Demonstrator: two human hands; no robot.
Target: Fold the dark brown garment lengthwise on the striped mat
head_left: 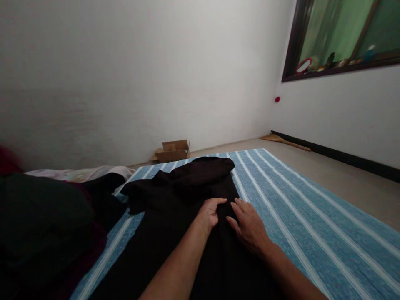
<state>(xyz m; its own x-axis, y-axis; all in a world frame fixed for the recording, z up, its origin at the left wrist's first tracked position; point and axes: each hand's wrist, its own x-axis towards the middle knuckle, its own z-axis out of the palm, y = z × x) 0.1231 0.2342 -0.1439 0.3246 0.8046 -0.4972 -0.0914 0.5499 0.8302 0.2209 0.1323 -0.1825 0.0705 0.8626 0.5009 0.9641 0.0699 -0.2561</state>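
A black garment (175,216) lies spread along the left half of a blue striped mat (312,225) on the floor, its far end bunched near the mat's far edge. The mat's right half is bare out to its right edge, with open floor (343,179) beyond up to the wall. At the mat's left edge a pile of dark clothes (40,225) crowds in; a cardboard box (173,151) sits past the far edge against the wall. The left hand (211,211) curls its fingers, pinching a fold of the garment. The right hand (248,225) lies flat and released on the cloth just beside it, fingers pointing away. Both forearms reach forward over the garment.
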